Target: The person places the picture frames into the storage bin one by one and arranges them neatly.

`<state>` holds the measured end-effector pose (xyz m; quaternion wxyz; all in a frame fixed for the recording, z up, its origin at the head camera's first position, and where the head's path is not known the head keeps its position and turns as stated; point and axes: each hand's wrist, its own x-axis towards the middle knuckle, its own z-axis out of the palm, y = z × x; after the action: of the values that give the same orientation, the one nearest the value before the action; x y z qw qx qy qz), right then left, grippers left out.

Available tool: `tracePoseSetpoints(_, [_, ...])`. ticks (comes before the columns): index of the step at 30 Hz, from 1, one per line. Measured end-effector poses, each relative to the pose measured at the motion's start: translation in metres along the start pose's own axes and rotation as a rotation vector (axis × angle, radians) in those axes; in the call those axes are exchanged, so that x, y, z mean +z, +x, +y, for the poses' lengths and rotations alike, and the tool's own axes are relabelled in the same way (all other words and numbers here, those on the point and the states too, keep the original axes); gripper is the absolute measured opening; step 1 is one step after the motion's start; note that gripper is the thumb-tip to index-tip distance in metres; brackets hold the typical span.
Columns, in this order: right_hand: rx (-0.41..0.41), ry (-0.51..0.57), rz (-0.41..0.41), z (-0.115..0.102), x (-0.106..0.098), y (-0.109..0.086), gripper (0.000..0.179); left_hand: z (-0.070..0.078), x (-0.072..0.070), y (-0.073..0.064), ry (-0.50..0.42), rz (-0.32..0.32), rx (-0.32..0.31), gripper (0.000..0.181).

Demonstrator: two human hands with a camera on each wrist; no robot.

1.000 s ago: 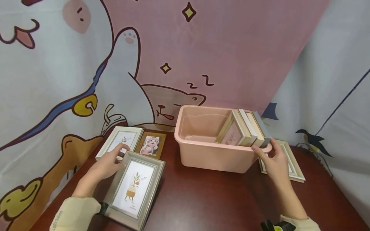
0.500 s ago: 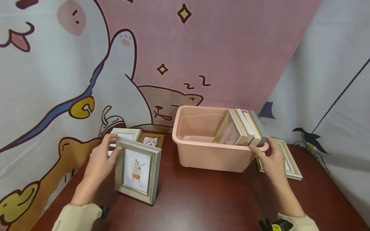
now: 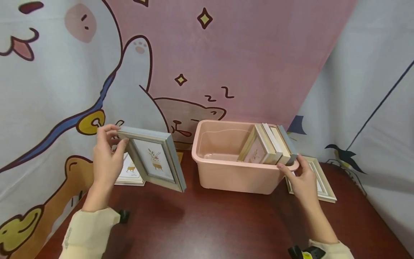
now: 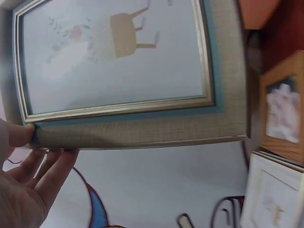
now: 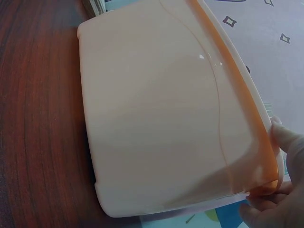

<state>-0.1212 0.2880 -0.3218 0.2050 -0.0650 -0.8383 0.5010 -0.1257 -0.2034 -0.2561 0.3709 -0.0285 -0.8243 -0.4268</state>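
Note:
My left hand (image 3: pixel 108 158) pinches a silvery-beige picture frame (image 3: pixel 153 160) at its upper left corner, thumb on the front and fingers behind. The frame hangs tilted above the table and shows a drawing of a potted plant. In the left wrist view the same frame fills the upper part, with the thumb (image 4: pixel 20 134) on its border. My right hand (image 3: pixel 304 183) grips the near right corner of a pink plastic bin (image 3: pixel 239 178). Several picture frames (image 3: pixel 270 145) lean side by side in the bin's right end. The right wrist view shows the bin's outer wall (image 5: pixel 152 104) and my fingers at its rim.
Back left on the dark red table (image 3: pixel 207 223) lie white frames (image 3: pixel 130 172), partly hidden behind the held frame, and a wooden frame with a cat picture (image 4: pixel 282 111). A cream frame (image 3: pixel 323 180) lies right of the bin. A cartoon-printed cloth (image 3: pixel 258 54) hangs behind.
My left hand has raised the picture frame off the table, turning it from slanting back to upright, then lifting it higher. The right hand has stayed on the bin's rim.

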Motion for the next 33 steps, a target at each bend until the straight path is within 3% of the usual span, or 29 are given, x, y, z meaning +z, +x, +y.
tracePoseSetpoints(8, [-0.004,0.006,0.022,0.0,0.001,0.0,0.069,0.033,0.002,0.036,-0.106,0.125,0.019,0.033])
tracePoseSetpoints(16, [0.021,-0.01,0.002,0.0,0.0,-0.001,0.074,0.07,0.014,0.069,-0.248,0.152,0.061,0.03])
tracePoseSetpoints(25, [0.032,0.03,-0.025,0.001,0.001,0.001,0.077,0.093,0.059,0.09,-0.266,0.095,0.132,0.027])
tracePoseSetpoints(33, [0.045,0.023,-0.026,0.002,-0.002,-0.002,0.08,0.112,0.113,0.088,-0.355,-0.008,0.145,0.027])
